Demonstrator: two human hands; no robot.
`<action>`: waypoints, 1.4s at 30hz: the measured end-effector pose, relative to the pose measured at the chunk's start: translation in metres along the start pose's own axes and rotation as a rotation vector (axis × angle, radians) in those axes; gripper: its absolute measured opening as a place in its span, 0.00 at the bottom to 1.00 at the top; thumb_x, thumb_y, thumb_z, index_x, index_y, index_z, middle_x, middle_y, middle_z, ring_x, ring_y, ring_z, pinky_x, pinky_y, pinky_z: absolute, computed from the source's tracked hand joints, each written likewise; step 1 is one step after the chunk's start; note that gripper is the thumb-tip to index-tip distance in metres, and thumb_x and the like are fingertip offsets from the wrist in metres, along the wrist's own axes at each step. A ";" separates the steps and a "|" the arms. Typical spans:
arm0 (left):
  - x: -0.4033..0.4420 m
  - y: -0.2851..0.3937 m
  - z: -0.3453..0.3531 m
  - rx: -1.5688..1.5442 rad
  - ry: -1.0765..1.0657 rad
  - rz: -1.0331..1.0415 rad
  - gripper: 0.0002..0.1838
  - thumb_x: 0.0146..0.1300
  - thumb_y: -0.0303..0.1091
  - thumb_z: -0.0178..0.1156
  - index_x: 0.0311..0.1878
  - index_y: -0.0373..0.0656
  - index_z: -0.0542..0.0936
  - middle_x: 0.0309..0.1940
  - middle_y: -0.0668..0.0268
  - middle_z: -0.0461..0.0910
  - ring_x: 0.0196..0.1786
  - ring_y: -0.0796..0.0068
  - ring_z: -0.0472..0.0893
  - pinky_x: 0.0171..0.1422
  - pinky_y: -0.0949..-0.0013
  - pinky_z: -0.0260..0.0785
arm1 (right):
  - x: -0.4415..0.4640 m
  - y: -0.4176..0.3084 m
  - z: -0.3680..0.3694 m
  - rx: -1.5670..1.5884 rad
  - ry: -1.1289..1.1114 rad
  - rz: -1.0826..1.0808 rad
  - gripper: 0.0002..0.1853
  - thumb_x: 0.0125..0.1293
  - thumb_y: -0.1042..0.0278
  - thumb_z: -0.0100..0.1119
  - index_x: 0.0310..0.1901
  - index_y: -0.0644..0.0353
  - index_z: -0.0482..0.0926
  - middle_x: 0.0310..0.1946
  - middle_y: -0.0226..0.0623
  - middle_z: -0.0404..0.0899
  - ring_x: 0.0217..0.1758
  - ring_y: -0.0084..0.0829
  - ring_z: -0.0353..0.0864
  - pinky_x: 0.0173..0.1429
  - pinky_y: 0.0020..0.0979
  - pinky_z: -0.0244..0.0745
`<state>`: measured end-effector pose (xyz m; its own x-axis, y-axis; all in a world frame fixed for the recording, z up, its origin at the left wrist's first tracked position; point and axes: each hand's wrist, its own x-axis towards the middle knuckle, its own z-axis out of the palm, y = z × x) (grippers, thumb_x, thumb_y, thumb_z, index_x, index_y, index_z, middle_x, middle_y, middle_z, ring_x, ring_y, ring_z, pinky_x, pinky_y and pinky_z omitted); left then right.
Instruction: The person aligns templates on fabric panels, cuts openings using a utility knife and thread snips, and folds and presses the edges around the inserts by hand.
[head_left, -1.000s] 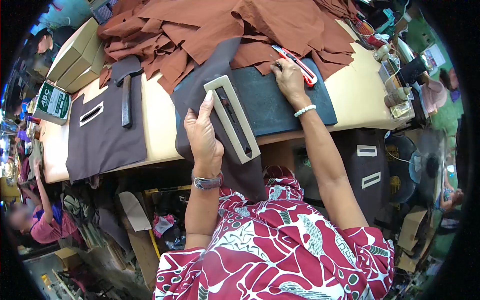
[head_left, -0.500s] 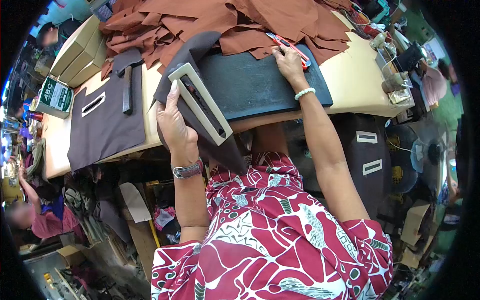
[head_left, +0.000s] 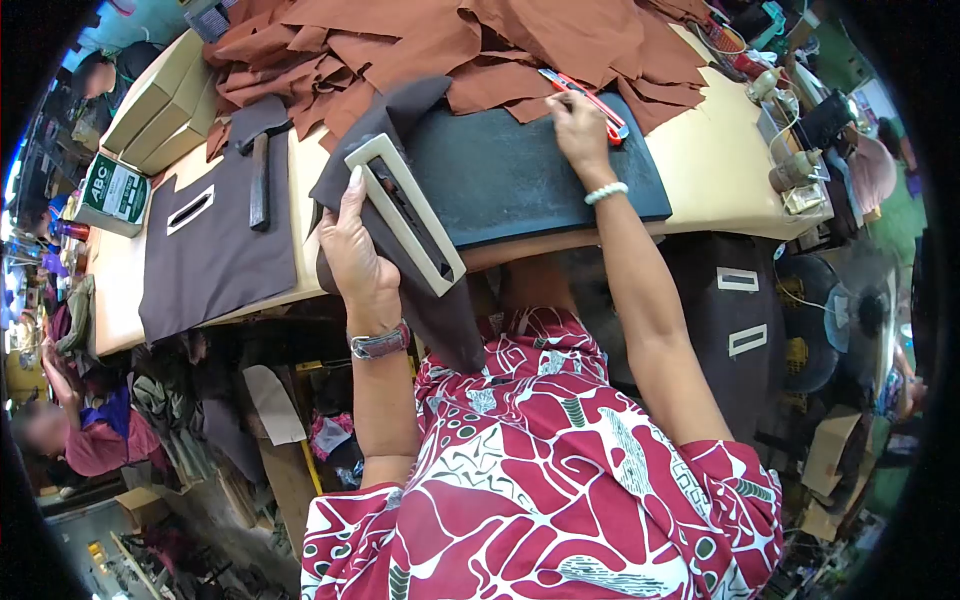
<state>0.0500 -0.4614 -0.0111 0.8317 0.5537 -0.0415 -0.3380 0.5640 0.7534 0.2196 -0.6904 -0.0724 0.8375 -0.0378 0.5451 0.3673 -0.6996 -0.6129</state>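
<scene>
My left hand (head_left: 358, 262) grips a dark brown fabric piece (head_left: 445, 318), its thumb on a cream rectangular frame (head_left: 438, 277) set around a long slit. The piece is held tilted above the front left part of a dark board (head_left: 520, 180), its lower end hanging toward my lap. Over the board's far right part is my right hand (head_left: 580, 130), its fingers curled together. Whatever they may hold is hidden. Right beside these fingers a red utility knife (head_left: 612, 122) lies at the board's far edge, by the brown cloth scraps (head_left: 520, 85).
To the left, a hammer (head_left: 259, 185) rests on another dark fabric piece (head_left: 215, 260) with a framed slit. An ABC tin (head_left: 112, 195) and long boxes (head_left: 165, 100) stand behind it. Bottles (head_left: 795, 170) sit at the right edge. Dark pieces (head_left: 738, 300) hang below the table.
The view has shifted slightly. The upper flap of the held fabric has dropped a little. My right hand has moved slightly toward me from the knife, which stays on the board.
</scene>
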 end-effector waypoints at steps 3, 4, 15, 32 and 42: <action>-0.002 -0.007 0.004 0.030 0.018 0.011 0.09 0.62 0.27 0.59 0.46 0.38 0.78 0.38 0.64 0.82 0.37 0.72 0.83 0.42 0.70 0.78 | -0.042 -0.027 -0.062 0.239 0.003 0.114 0.11 0.62 0.64 0.60 0.34 0.65 0.79 0.25 0.39 0.78 0.28 0.28 0.75 0.37 0.31 0.70; -0.003 -0.007 0.006 0.017 0.019 -0.028 0.10 0.62 0.27 0.59 0.46 0.38 0.78 0.38 0.63 0.82 0.37 0.72 0.83 0.41 0.69 0.79 | -0.065 -0.029 -0.080 0.280 0.018 0.151 0.10 0.62 0.66 0.61 0.33 0.65 0.79 0.23 0.37 0.77 0.27 0.22 0.72 0.35 0.28 0.68; -0.020 -0.026 0.030 -0.012 -0.075 -0.060 0.10 0.61 0.27 0.59 0.46 0.39 0.77 0.37 0.64 0.82 0.34 0.73 0.83 0.39 0.69 0.80 | -0.257 0.024 -0.192 -0.169 -0.155 0.619 0.23 0.67 0.54 0.55 0.26 0.70 0.71 0.20 0.39 0.73 0.26 0.27 0.68 0.32 0.36 0.66; -0.041 -0.027 0.050 -0.054 -0.167 -0.093 0.08 0.62 0.27 0.60 0.45 0.41 0.79 0.39 0.64 0.83 0.37 0.74 0.83 0.40 0.71 0.78 | -0.116 -0.150 -0.089 1.098 -0.421 0.593 0.13 0.72 0.63 0.47 0.51 0.63 0.66 0.24 0.26 0.72 0.18 0.09 0.60 0.21 0.15 0.55; -0.034 -0.032 0.046 -0.043 -0.200 -0.158 0.08 0.63 0.27 0.60 0.46 0.41 0.78 0.39 0.65 0.83 0.37 0.75 0.83 0.39 0.73 0.77 | -0.102 -0.146 -0.071 1.183 -0.389 0.593 0.09 0.72 0.61 0.47 0.46 0.55 0.65 0.25 0.29 0.74 0.15 0.08 0.55 0.18 0.12 0.48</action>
<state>0.0528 -0.5266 -0.0039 0.9446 0.3275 -0.0227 -0.2121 0.6616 0.7193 0.0520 -0.6348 0.0018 0.9741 0.2225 -0.0395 -0.1230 0.3756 -0.9186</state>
